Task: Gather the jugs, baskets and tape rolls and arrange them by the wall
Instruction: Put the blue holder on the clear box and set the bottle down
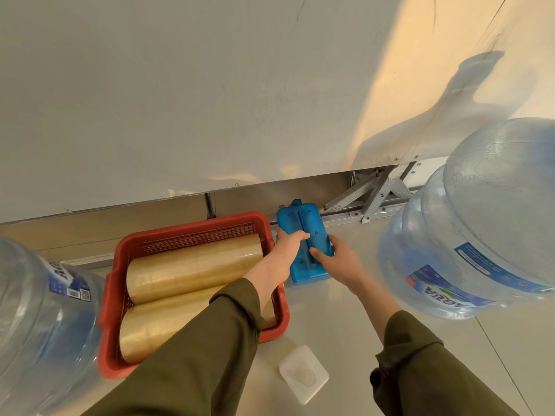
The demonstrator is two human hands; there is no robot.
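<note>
A flat blue plastic jug [303,223] lies on the floor against the wall base, its spout toward the wall. My left hand [285,244] grips its left edge, thumb over the top. My right hand [336,262] grips its right side, fingers curled onto the middle groove. Left of it stands a red mesh basket [192,229] holding two long stacks of brown tape rolls [192,265] side by side. One large clear water jug [480,223] stands at the right, another [39,319] at the left edge.
A small white square container [303,373] lies on the floor below my hands. The pale wall panel [210,100] ends above the floor, with metal brackets [369,196] showing in the gap. Bare floor lies between the blue jug and the right water jug.
</note>
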